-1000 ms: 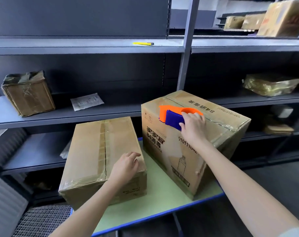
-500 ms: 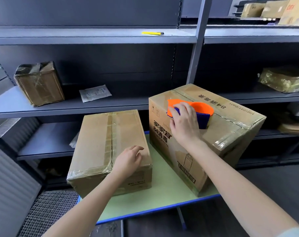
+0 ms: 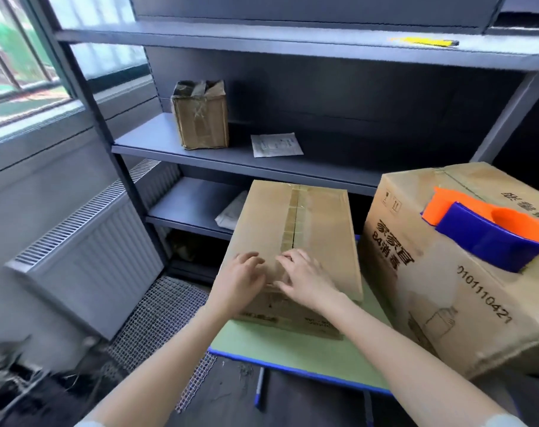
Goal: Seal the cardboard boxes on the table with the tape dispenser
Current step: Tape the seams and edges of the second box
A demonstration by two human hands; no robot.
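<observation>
A: Which step is this?

B: Pressing down tape, I'd say. The left hand and right hand rest on the near end of the flat brown cardboard box, fingers loosely bent, grasping nothing.

A: And the tool?

B: The orange and blue plastic tape dispenser lies unheld on the taller printed cardboard box, at three o'clock from the hands. The right hand would need to reach over and grip it

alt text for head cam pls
The left hand and right hand rest on the near end of the smaller box by its taped seam, on a green table. The tape dispenser lies unheld on the larger box to the right; grey shelving stands behind.
</observation>
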